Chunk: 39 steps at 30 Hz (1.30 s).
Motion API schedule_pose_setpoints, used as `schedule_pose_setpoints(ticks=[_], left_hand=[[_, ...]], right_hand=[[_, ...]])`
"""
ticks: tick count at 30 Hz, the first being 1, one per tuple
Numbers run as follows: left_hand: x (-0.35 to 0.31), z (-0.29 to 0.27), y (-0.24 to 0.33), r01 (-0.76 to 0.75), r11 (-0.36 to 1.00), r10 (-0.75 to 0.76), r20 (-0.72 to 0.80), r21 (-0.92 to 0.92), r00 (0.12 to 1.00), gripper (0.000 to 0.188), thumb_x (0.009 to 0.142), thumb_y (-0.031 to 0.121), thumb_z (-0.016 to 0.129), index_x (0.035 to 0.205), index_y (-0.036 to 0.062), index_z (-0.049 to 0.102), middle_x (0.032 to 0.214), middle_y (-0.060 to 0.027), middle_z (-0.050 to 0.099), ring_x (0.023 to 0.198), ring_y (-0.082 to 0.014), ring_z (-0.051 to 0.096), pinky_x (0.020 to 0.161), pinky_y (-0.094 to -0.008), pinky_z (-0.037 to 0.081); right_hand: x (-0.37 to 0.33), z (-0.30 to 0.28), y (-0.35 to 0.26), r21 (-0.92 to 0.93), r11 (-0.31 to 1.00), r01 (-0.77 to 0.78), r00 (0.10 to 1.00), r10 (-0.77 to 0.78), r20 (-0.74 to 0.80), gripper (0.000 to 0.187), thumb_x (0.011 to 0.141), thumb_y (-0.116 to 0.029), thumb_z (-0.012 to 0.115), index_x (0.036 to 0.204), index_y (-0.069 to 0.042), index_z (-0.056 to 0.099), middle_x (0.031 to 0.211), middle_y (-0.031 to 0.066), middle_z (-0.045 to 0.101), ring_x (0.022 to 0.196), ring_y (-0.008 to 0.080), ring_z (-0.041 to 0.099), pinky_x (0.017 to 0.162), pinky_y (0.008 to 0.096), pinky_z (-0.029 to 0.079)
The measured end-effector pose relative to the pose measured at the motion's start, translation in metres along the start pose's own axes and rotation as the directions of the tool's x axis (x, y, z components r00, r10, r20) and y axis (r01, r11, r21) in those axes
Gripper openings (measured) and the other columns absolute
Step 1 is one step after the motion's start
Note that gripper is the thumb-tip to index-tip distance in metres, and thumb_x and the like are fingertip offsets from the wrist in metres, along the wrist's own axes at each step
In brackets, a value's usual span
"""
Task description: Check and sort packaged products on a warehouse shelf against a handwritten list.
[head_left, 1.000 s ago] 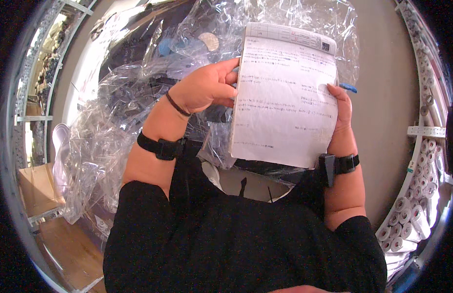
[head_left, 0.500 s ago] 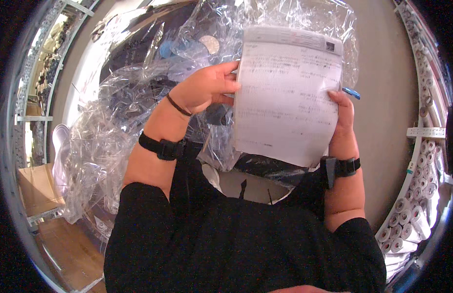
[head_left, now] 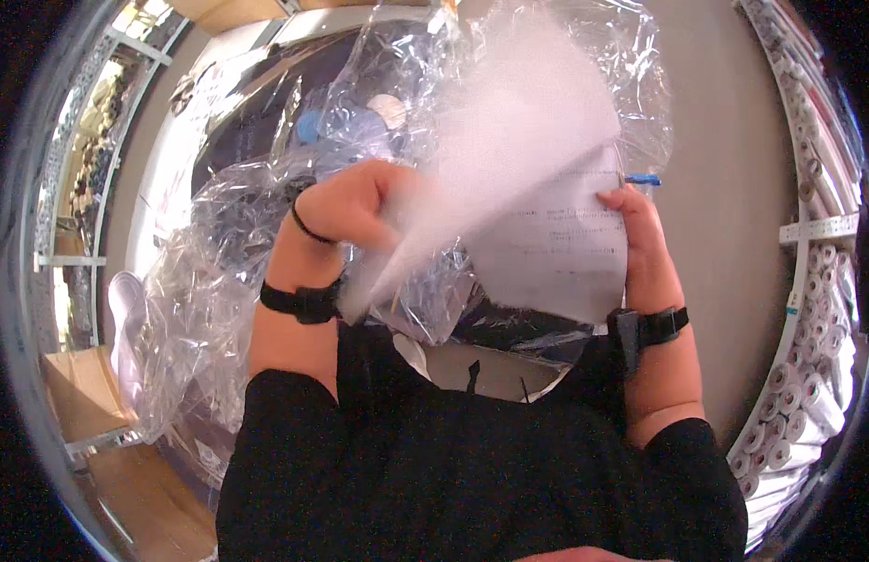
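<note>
Between my hands is a stack of papers. My left hand (head_left: 348, 204) is closed on the left edge of the top sheet (head_left: 533, 117), which curls up and is smeared by motion. Under it shows a printed sheet (head_left: 570, 258) with rows of small text. My right hand (head_left: 644, 229) grips the papers' right edge, thumb on top and the other fingers hidden behind. A blue pen (head_left: 643, 179) sticks out beside that thumb, also in my right hand. Below the papers lies crumpled clear plastic wrap (head_left: 219, 234).
Under the plastic are dark wrapped goods (head_left: 256, 140), a round beige piece (head_left: 387, 110) and a blue one (head_left: 308, 125). White rolls (head_left: 781, 426) fill the shelf on the right. A cardboard box (head_left: 83, 393) stands on the left shelving, near a white curved object (head_left: 127, 318).
My left hand has drawn the top sheet's edge left and toward me, lifting it off the printed sheet below. My right hand keeps its hold on the papers.
</note>
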<state>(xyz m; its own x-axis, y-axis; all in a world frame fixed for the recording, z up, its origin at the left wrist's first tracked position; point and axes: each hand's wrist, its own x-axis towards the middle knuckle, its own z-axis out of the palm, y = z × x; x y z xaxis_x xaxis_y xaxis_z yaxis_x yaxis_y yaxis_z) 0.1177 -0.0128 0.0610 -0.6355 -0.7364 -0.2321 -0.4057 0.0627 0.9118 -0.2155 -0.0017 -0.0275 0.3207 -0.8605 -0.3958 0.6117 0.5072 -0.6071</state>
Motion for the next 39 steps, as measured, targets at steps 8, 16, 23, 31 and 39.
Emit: schedule_pose_setpoints(ticks=[8,16,23,31,39], left_hand=[[0.008,0.0,-0.045,0.021,0.853,-0.134,-0.179,-0.521,0.975,0.043,0.085,0.016,0.063,0.123,0.0004,0.054,0.112,-0.0113,0.062,0.103,-0.0157,0.058,0.087,-0.03,0.047],[0.015,0.013,-0.04,0.078,0.812,-0.158,-0.09,-0.579,0.983,0.034,0.092,0.014,0.055,0.123,0.0006,0.055,0.108,-0.0055,0.065,0.092,-0.0144,0.064,0.082,-0.0304,0.052],[0.009,0.012,-0.032,0.095,0.857,-0.179,-0.119,-0.507,0.977,0.034,0.09,0.015,0.058,0.121,0.0022,0.058,0.103,-0.0028,0.065,0.086,-0.0107,0.063,0.079,-0.0271,0.052],[0.01,0.012,-0.035,0.08,0.845,-0.166,-0.116,-0.528,0.979,0.034,0.09,0.014,0.058,0.122,0.0014,0.057,0.105,-0.0041,0.065,0.088,-0.0117,0.064,0.08,-0.0276,0.052],[-0.003,0.011,-0.034,0.063,0.851,-0.173,-0.165,-0.522,0.971,0.034,0.09,0.013,0.057,0.121,0.0011,0.057,0.105,-0.0047,0.065,0.087,-0.0127,0.064,0.08,-0.0283,0.052]], right_hand=[[0.0,-0.009,0.0,0.122,0.992,0.014,0.994,-0.027,0.103,0.032,0.084,-0.012,0.05,0.11,0.005,0.058,0.101,0.0165,0.065,0.088,0.0259,0.066,0.075,0.0391,0.056],[-0.004,-0.007,0.001,0.171,0.985,-0.018,0.994,-0.001,0.113,0.038,0.086,-0.015,0.048,0.117,0.005,0.055,0.109,0.0185,0.063,0.094,0.0294,0.065,0.08,0.04,0.055],[0.0,-0.009,0.005,0.168,0.985,-0.042,0.994,0.025,0.103,0.038,0.086,-0.016,0.048,0.116,0.006,0.054,0.109,0.019,0.063,0.093,0.0302,0.065,0.079,0.041,0.055],[-0.002,-0.011,0.007,0.225,0.971,-0.08,0.995,0.063,0.079,0.039,0.087,-0.02,0.047,0.115,0.005,0.056,0.108,0.0197,0.063,0.092,0.0307,0.065,0.079,0.0422,0.055],[-0.008,0.01,0.015,0.156,0.987,-0.024,1.0,0.025,-0.003,0.04,0.088,-0.024,0.047,0.115,0.005,0.056,0.108,0.0181,0.064,0.091,0.0296,0.065,0.078,0.0409,0.055]])
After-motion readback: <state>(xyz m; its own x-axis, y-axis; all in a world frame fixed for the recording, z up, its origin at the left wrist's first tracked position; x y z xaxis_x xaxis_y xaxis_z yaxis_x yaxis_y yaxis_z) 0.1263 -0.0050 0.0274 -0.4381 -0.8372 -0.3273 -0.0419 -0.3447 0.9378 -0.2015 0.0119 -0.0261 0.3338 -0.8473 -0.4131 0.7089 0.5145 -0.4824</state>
